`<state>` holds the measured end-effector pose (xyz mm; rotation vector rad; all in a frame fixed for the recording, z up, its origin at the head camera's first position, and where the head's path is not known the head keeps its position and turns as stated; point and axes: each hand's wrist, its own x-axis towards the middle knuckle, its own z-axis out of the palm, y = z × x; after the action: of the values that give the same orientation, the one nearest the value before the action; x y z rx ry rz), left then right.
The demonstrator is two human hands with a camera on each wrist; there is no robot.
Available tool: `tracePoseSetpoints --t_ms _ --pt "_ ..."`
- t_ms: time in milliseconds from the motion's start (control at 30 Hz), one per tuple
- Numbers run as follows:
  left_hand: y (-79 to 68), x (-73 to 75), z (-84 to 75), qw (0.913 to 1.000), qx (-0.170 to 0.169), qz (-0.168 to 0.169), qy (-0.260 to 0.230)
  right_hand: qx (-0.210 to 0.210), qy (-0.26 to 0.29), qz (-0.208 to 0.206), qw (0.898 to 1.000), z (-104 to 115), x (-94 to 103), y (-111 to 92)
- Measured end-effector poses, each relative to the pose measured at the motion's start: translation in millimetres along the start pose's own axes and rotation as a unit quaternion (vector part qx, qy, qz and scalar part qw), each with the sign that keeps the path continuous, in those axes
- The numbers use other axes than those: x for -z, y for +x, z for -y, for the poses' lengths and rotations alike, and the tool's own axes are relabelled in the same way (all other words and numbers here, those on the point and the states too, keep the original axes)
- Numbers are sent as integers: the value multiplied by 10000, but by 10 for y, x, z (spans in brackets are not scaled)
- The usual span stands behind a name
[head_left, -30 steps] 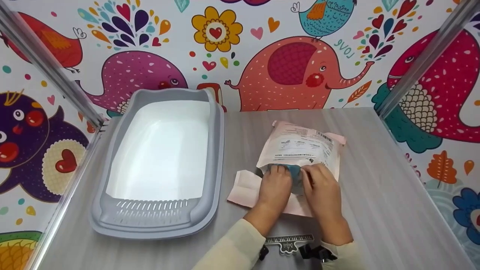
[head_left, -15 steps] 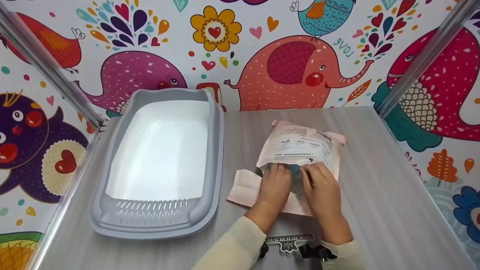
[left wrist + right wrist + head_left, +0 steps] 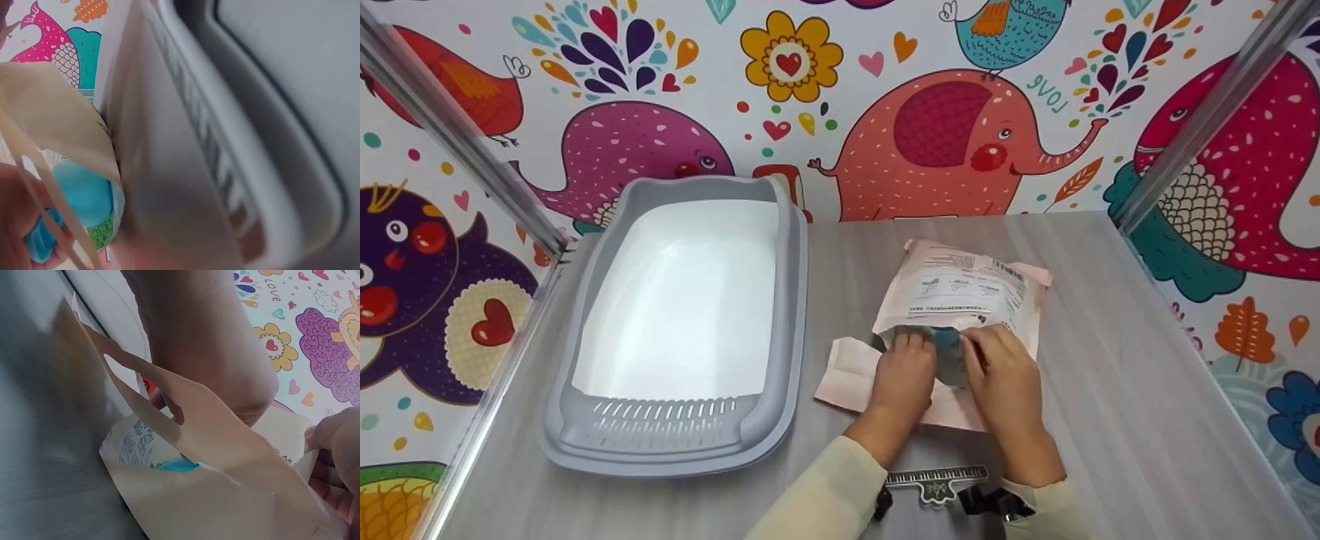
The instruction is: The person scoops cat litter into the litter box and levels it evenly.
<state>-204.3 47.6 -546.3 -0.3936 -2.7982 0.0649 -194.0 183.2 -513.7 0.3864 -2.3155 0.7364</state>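
Note:
A pale pink paper mailer bag (image 3: 967,289) with a printed label lies on the table, its near end torn open. Inside the opening shows a blue plastic packet (image 3: 947,351); the left wrist view shows the packet (image 3: 84,194) with a patch of green grass print. My left hand (image 3: 906,382) reaches into the opening, its fingers gripping a bunched part of the blue packet. My right hand (image 3: 1006,379) pinches the mailer's torn edge on the right side. A loose torn flap (image 3: 847,379) of the mailer spreads below the hands, partly covered by them.
A grey litter box (image 3: 793,352) with a white inner base and slotted front stands to the left. Near the front lies a piano-key patterned clip (image 3: 937,477) between the sleeves. Patterned walls and metal posts (image 3: 1200,112) bound the table (image 3: 1117,390) behind and at the sides.
My left hand has shifted slightly left and down, and more of the blue packet shows between the hands. The right hand and the mailer bag stay about where they were.

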Motion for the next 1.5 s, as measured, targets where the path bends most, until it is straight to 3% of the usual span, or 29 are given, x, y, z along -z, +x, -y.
tracePoseSetpoints --t_ms 167,433,667,800,1500 --pt "-6 21 22 9978 166 612 -209 -27 7 46 10000 -7 -8 -2" --pt "15 47 49 9923 356 998 -637 -60 55 82 9999 -10 -9 -6" --pt "-18 -20 87 9900 610 537 -1149 -179 -11 163 9997 4 -5 -14" --pt "-44 -60 103 9906 603 270 -1202 -230 -57 202 9995 13 -7 -14" --pt "-137 -164 127 9916 576 -166 -1149 -235 28 214 9995 -12 -19 -12"
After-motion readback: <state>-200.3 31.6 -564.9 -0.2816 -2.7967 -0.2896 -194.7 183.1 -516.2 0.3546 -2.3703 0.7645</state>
